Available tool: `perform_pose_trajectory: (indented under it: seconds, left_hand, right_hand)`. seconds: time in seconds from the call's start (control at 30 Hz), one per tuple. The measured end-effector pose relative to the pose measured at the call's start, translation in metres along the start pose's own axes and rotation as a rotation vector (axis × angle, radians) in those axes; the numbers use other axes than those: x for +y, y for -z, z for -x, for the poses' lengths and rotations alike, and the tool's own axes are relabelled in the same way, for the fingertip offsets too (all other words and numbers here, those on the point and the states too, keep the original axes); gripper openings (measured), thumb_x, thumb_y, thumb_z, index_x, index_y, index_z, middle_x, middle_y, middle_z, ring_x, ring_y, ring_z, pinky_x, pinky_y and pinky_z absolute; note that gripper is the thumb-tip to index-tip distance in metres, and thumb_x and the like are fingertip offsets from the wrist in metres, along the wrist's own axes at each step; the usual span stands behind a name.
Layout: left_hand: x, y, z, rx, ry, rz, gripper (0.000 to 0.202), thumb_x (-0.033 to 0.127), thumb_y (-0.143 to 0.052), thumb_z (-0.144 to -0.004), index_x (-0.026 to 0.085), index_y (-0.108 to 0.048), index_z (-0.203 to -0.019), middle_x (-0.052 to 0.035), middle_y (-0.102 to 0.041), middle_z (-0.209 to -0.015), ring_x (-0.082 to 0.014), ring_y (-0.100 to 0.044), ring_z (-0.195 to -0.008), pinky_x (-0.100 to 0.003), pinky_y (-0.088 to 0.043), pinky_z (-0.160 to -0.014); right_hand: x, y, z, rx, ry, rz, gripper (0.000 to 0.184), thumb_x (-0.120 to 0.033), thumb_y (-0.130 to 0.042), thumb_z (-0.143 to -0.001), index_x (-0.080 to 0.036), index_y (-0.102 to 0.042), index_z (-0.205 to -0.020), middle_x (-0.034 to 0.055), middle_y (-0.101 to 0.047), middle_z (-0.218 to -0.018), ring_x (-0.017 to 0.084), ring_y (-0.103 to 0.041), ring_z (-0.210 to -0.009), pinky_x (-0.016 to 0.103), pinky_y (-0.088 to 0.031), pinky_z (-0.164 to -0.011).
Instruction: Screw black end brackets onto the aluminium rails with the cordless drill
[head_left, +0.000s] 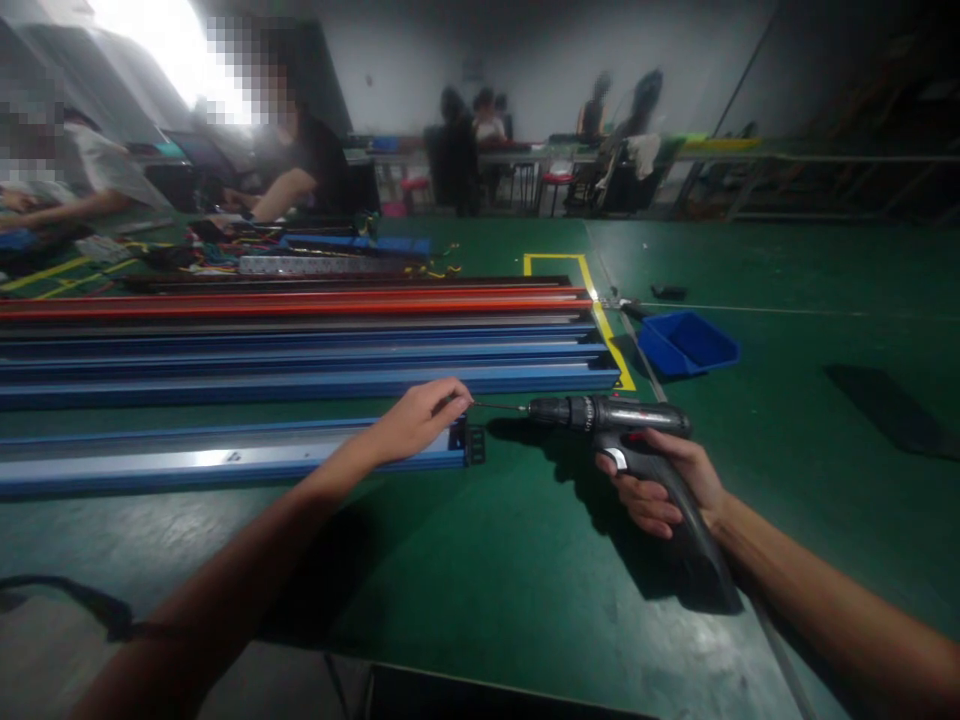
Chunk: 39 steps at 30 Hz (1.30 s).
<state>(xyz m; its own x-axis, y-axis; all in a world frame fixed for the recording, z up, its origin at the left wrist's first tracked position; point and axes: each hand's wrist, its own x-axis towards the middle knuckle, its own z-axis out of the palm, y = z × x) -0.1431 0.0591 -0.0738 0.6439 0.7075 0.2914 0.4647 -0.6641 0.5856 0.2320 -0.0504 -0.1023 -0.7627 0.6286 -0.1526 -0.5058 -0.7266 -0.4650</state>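
Observation:
My right hand point(660, 485) is wrapped around the handle of a black cordless drill point(600, 412), its bit pointing left. My left hand point(424, 415) is closed in a pinch at the tip of the long thin bit point(499, 406). Whatever lies between those fingertips is too small to make out. Just below the left hand is the end of a blue metal channel point(247, 457), which lies flat on the table. A black end piece point(475, 445) sits at that channel's right end, a short way from the bit.
Behind lie several long blue profiles point(375, 385) and red profiles point(375, 305) in parallel. A blue plastic bin point(688, 343) rests on the green table point(810, 420) at right, near yellow tape point(555, 258). Wires and parts lie back left. Several people sit beyond.

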Motion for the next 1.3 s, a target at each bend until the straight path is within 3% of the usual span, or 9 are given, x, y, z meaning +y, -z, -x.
perform_pose_trajectory:
  seconds: [0.3, 0.6, 1.3]
  left_hand:
    - [0.002, 0.002, 0.001, 0.013, 0.016, 0.039, 0.026, 0.039, -0.046, -0.107, 0.02, -0.063, -0.11, -0.0034, -0.069, -0.103, -0.0172, -0.065, -0.096, -0.033, -0.049, -0.086]
    - [0.0036, 0.0026, 0.0002, 0.001, 0.03, 0.027, 0.027, 0.04, -0.047, -0.106, 0.02, -0.064, -0.108, -0.0033, -0.069, -0.102, -0.0174, -0.065, -0.094, -0.033, -0.049, -0.085]
    - [0.0018, 0.0028, 0.0009, 0.017, 0.031, 0.084, 0.025, 0.038, -0.049, -0.105, 0.019, -0.066, -0.106, -0.0032, -0.07, -0.099, -0.0165, -0.065, -0.093, -0.032, -0.048, -0.085]
  right_hand:
    - [-0.0004, 0.0021, -0.002, -0.072, -0.022, -0.032, 0.053, -0.053, -0.048, -0.103, -0.004, -0.064, -0.116, -0.0027, -0.051, -0.064, 0.008, -0.035, -0.042, 0.026, -0.056, -0.052]
    - [0.0009, 0.0014, -0.0018, -0.063, 0.001, -0.022, 0.043, -0.043, -0.053, -0.102, -0.004, -0.065, -0.115, -0.0027, -0.051, -0.064, 0.008, -0.034, -0.042, 0.025, -0.055, -0.052]
    - [0.0016, 0.0005, -0.0025, -0.062, 0.008, 0.0, 0.043, -0.044, -0.053, -0.102, -0.004, -0.064, -0.113, -0.0037, -0.05, -0.063, 0.007, -0.033, -0.042, 0.025, -0.055, -0.052]
